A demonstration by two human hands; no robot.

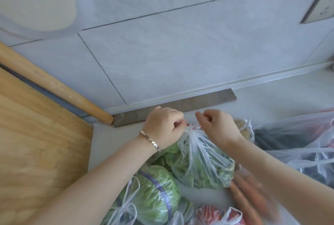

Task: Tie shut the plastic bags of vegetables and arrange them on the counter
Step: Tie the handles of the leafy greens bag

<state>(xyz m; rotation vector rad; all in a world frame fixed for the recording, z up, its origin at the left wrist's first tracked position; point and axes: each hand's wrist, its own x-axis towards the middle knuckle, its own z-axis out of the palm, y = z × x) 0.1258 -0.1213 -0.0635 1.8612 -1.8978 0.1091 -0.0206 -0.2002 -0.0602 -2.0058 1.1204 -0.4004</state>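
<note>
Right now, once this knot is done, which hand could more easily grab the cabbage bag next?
Probably the left hand. The cabbage bag lies under the left forearm, loose handles showing. The right hand would have to cross over the bag of greens that both hands are pinching.

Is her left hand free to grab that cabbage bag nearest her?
Probably not right now: the left hand is pinching the handles of the leafy greens bag. The cabbage bag lies unobstructed just below her forearm.
</note>
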